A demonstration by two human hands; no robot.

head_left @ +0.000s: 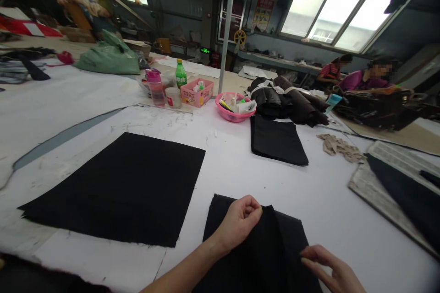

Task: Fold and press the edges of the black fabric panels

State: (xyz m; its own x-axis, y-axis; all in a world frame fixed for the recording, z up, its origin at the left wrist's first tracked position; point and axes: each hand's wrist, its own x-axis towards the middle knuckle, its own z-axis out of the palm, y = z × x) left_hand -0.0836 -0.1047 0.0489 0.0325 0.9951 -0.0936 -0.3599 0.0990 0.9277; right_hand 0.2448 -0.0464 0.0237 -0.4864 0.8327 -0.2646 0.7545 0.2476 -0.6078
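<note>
A stack of black fabric pieces (254, 256) lies in front of me at the bottom of the head view. My left hand (240, 222) is closed in a pinch on the upper edge of the top piece, which is lifted into a fold there. At the right side of the same stack is my right hand (332, 268), thumb and forefinger brought together on the fabric edge. To the left lies a larger stack of black fabric (120, 192), flat, with slightly frayed edges. Another black stack (278, 142) sits farther back on the right.
Behind are a pink basket (235, 112), a pink box (197, 94), a green bottle (180, 73), a pink-lidded cup (156, 89) and dark fabric rolls (288, 98). A metal pole (227, 27) rises from the table. Beige cloth (340, 146) lies right. Several people are in the background.
</note>
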